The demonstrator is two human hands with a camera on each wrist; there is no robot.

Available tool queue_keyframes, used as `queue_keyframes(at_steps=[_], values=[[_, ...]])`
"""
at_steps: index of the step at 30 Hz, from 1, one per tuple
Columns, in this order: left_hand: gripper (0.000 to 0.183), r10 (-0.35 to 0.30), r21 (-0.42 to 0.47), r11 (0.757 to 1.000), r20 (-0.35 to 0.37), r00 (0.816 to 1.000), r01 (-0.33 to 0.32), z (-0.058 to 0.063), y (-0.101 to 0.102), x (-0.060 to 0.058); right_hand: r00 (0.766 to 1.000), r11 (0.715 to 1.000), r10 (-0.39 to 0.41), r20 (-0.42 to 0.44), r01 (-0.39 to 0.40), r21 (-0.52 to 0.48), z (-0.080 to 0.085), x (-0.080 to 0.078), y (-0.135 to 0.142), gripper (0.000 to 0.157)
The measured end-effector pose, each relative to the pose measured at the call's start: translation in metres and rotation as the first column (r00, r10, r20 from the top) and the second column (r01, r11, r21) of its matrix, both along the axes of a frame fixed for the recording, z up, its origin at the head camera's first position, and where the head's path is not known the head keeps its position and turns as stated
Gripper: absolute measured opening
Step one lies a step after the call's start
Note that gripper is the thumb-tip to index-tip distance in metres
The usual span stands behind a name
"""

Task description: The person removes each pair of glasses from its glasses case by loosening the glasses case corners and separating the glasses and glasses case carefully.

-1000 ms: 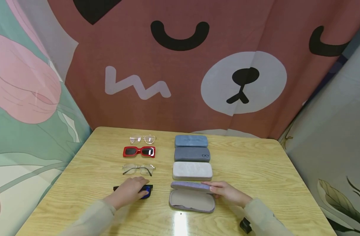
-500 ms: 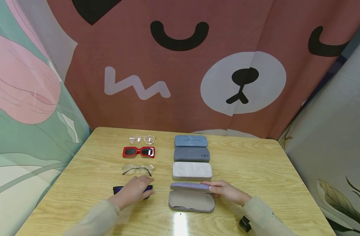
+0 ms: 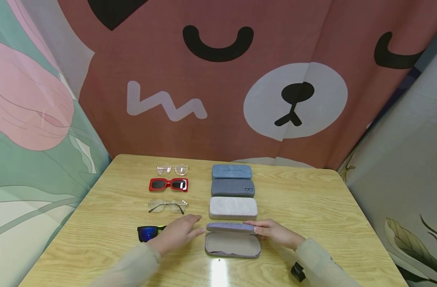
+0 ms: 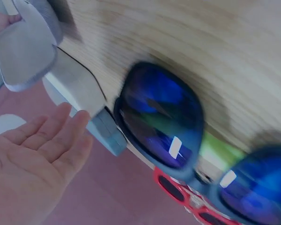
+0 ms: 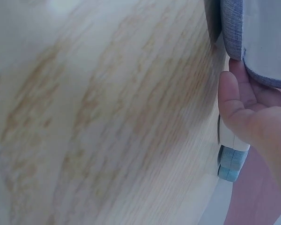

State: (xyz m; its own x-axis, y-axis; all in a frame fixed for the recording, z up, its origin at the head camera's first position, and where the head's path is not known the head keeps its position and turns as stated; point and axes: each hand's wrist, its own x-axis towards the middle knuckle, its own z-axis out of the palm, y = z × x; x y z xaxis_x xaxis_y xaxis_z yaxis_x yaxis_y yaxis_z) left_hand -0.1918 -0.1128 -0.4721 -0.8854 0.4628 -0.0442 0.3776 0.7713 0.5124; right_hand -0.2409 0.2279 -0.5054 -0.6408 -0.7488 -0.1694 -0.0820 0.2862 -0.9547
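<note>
In the head view an open purple glasses case [image 3: 232,244] with a pale lining lies at the front of the table, its lid tilted up. My right hand [image 3: 277,233] holds the lid at its right end. In the right wrist view, the fingers [image 5: 246,86] bend against the case's edge. My left hand [image 3: 177,233] hovers left of the case, fingers extended and holding nothing. Black sunglasses [image 3: 146,233] with blue mirrored lenses lie by that hand, which hides their right part in the head view. Both lenses show large in the left wrist view.
Behind the sunglasses lie thin-framed glasses [image 3: 168,206], red sunglasses [image 3: 169,184] and clear glasses [image 3: 173,170]. A white case [image 3: 233,207], a grey-blue case [image 3: 232,187] and a light blue case [image 3: 232,171] line up behind the purple one. A small black object [image 3: 298,272] sits by the right sleeve.
My left hand has slid right, off the black sunglasses, and now reaches close to the purple case. More of the blue left lens shows. The right hand stays on the lid.
</note>
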Motion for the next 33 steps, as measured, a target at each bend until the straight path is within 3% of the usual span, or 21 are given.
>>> queue_keyframes(at_steps=[7, 14, 22, 25, 29, 33], values=[[0.068, 0.048, 0.083, 0.995, 0.107, 0.993, -0.057, 0.002, 0.016, 0.001, 1.000, 1.000, -0.002, -0.012, 0.002, 0.003, 0.000, 0.000, 0.000, 0.049], [0.071, 0.041, 0.200, 0.974, 0.307, 0.951, -0.106, -0.003, 0.031, 0.000, 1.000, 1.000, 0.005, -0.011, -0.005, 0.005, 0.003, -0.001, 0.001, 0.047], [0.068, 0.042, 0.247, 0.959, 0.355, 0.934, -0.137, -0.014, 0.039, -0.001, 1.000, 1.000, -0.003, -0.004, 0.003, 0.023, 0.005, -0.001, -0.001, 0.046], [0.063, 0.054, 0.284, 0.943, 0.384, 0.922, -0.174, -0.015, 0.040, -0.002, 1.000, 1.000, 0.000, 0.004, -0.001, 0.027, 0.006, -0.001, 0.000, 0.045], [0.052, 0.055, 0.367, 0.900, 0.439, 0.897, -0.235, -0.016, 0.041, -0.004, 1.000, 0.999, 0.019, -0.003, -0.019, 0.039, 0.008, -0.002, 0.000, 0.043], [0.044, 0.029, 0.416, 0.875, 0.463, 0.886, -0.247, -0.016, 0.040, -0.006, 0.999, 0.995, 0.049, 0.004, -0.049, 0.083, 0.011, -0.005, 0.001, 0.044]])
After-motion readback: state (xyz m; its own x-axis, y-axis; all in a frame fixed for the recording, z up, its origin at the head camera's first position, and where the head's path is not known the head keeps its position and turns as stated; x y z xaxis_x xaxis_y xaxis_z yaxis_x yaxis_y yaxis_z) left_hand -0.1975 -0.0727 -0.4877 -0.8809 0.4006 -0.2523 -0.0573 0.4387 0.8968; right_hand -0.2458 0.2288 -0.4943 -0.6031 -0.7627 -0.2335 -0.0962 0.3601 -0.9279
